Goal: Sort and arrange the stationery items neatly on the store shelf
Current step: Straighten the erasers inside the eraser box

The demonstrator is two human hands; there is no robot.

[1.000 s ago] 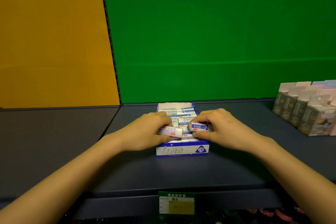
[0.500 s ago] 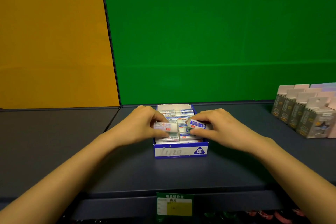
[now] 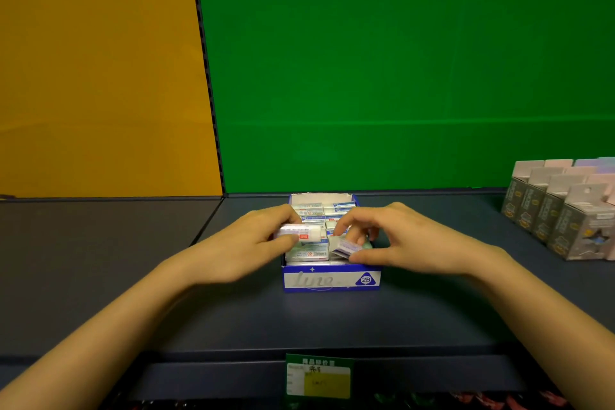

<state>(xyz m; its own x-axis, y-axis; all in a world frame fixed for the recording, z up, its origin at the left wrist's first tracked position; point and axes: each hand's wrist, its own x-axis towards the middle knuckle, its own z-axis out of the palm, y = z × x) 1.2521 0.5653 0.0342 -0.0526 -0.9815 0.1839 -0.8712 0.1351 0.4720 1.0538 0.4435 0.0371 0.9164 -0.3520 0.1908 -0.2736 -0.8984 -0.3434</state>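
I see both hands over the box point(image 3: 331, 280), a small blue and white carton marked "2B" that sits at the centre of the frame on the dark shelf point(image 3: 332, 319). The box is open at the top and packed with rows of wrapped erasers point(image 3: 314, 210), their labels facing up.

My left hand point(image 3: 246, 243) comes in from the lower left and is closed around one eraser point(image 3: 299, 232), thumb below and fingers above, holding it level over the left half of the box. It looks lifted slightly clear of the rows, though I cannot tell whether it touches them.

My right hand point(image 3: 409, 240) comes in from the lower right and pinches a second eraser point(image 3: 346, 248) between thumb and fingertips. That one is tilted, its near end over the front right corner of the box.

At the right edge of the frame stand grey and pink packs point(image 3: 562, 210) in a slanting row, well apart from the box. A green and yellow price tag point(image 3: 318, 376) hangs on the front rail of the shelf, at the bottom centre. Behind the shelf the wall is green point(image 3: 399, 60) across most of the frame and orange point(image 3: 100, 60) in the upper left
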